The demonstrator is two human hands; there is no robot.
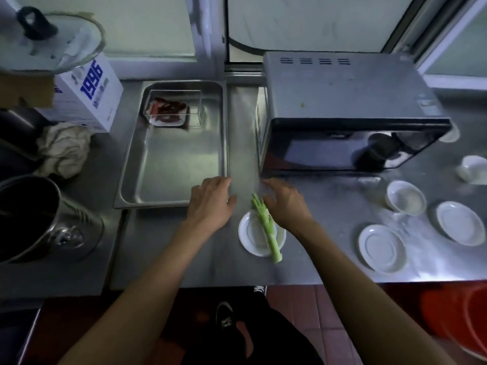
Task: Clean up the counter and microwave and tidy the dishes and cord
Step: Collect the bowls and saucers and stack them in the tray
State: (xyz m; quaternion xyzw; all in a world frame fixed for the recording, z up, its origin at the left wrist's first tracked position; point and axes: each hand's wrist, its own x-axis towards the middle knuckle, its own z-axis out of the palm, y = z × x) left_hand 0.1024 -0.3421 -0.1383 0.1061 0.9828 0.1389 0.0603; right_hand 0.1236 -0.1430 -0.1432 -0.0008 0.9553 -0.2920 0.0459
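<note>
On the steel counter (pixel 184 246) a small white plate (pixel 250 234) carries a pale green vegetable stalk (pixel 269 234) that overhangs the plate's front rim. My right hand (pixel 286 204) hovers over the stalk's leafy end, fingers relaxed and reaching toward the microwave's front left corner. Over by the front right corner of a steel tray (pixel 171 159) is my left hand (pixel 210 204), open and empty. The grey microwave (pixel 342 96) stands at the back right with its door closed. A black cord (pixel 243 46) curves behind it. Right of the microwave lie two white saucers (pixel 382 248) (pixel 459 222), a bowl (pixel 405 197) and a tipped cup (pixel 471 168).
The tray holds a clear box (pixel 174 111) with a red-and-white packet. To the left are a crumpled cloth (pixel 63 148), a white carton (pixel 89 96), a large steel pot (pixel 26 214) and a lid (pixel 47 40). A red bucket (pixel 461 312) sits on the floor at the right.
</note>
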